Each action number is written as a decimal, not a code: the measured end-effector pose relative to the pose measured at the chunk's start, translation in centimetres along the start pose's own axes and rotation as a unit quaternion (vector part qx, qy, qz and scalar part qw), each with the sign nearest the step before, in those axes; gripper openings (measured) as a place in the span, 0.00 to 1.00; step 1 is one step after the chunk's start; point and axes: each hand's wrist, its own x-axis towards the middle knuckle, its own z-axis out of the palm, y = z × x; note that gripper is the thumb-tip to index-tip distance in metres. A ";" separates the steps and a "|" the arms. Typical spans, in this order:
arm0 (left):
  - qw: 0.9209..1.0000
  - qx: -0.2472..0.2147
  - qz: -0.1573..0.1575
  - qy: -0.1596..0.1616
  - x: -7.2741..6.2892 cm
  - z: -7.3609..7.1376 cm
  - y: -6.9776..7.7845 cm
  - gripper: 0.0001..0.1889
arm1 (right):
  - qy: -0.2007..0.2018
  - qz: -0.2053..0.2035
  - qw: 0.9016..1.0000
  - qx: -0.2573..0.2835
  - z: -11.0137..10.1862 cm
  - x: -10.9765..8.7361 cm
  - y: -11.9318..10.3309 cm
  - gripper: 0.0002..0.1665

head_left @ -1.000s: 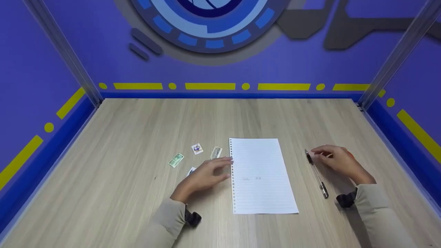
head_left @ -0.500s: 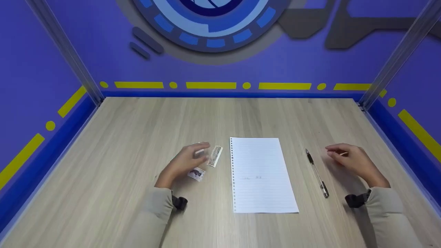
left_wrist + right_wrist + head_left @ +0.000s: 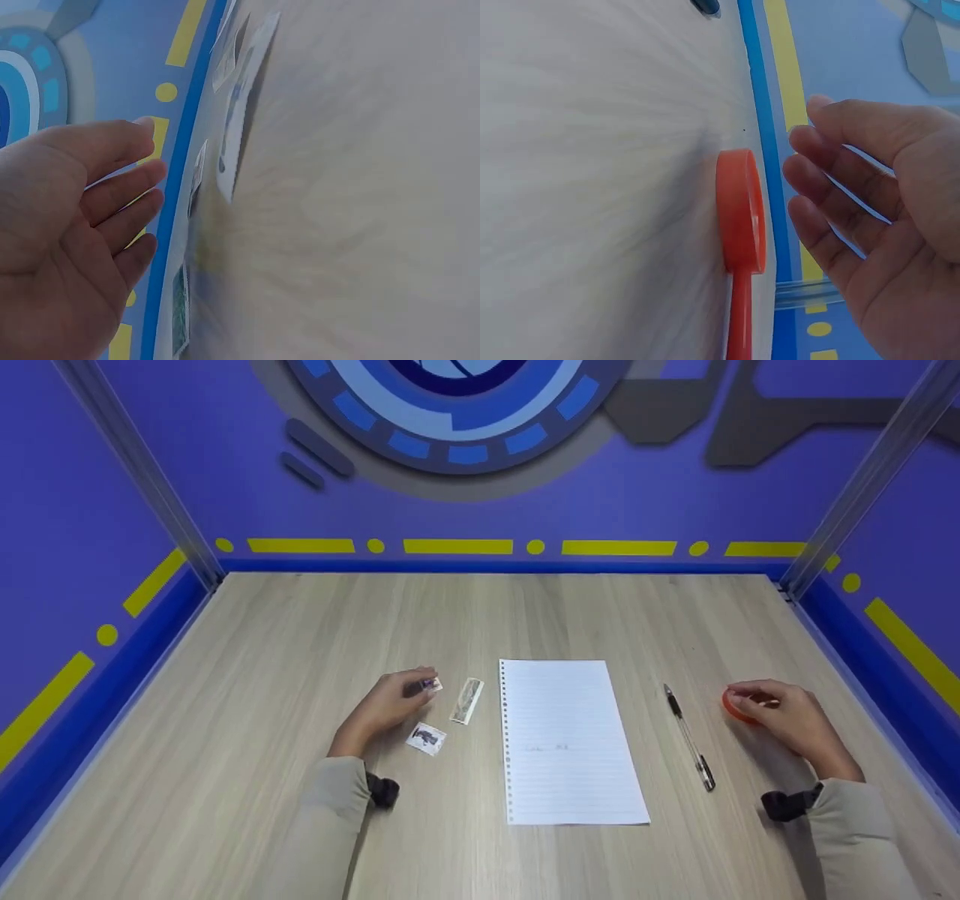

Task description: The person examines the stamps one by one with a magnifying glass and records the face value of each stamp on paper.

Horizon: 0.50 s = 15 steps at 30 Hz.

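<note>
Red magnifier (image 3: 736,214) now shows more beneath the right hand (image 3: 796,723).

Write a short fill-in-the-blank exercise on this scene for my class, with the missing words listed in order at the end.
1. In the head view, the paper has holes along its ____ edge.
2. In that view, the pen lies to the ____ of the paper.
3. Near the right hand, the magnifier has a round head and a narrow ____.
4. In the left wrist view, the lowest stamp near the left hand is mainly ____ in colour.

Missing words: left; right; handle; green.
</note>
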 end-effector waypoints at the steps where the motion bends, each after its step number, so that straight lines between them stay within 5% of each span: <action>1: 1.000 0.000 0.001 -0.001 0.1 0.0 -0.1 0.20 | 0.006 0.006 1.000 0.000 0.1 -0.1 0.1 0.21; 11: 1.000 0.011 0.000 -0.005 0.4 0.2 -0.7 0.20 | 0.046 0.046 0.998 0.004 -0.5 -1.3 0.4 0.24; 15: 1.000 0.009 -0.006 -0.006 0.4 0.2 -0.9 0.19 | 0.029 0.082 0.996 0.000 -0.7 -1.7 1.0 0.27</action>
